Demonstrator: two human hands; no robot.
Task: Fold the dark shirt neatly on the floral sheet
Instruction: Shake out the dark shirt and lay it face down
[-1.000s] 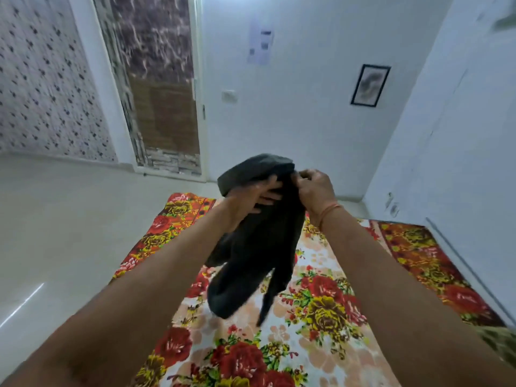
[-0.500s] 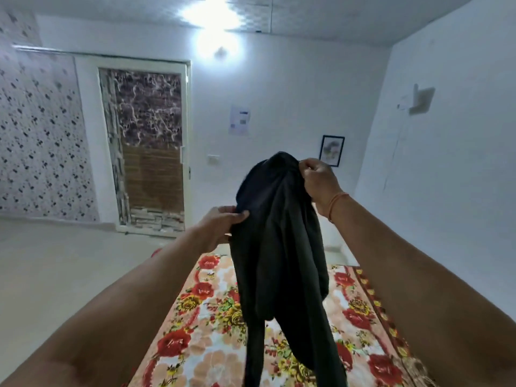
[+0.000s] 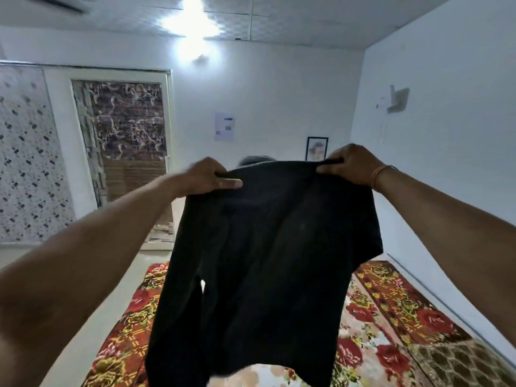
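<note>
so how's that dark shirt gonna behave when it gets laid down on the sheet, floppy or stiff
Probably floppy: the dark shirt hangs limp from the left hand and right hand, sagging between them. It looks light, held by fingertip pinches alone. Its lower edge will likely bunch on the floral sheet, so expect to smooth it.
</note>
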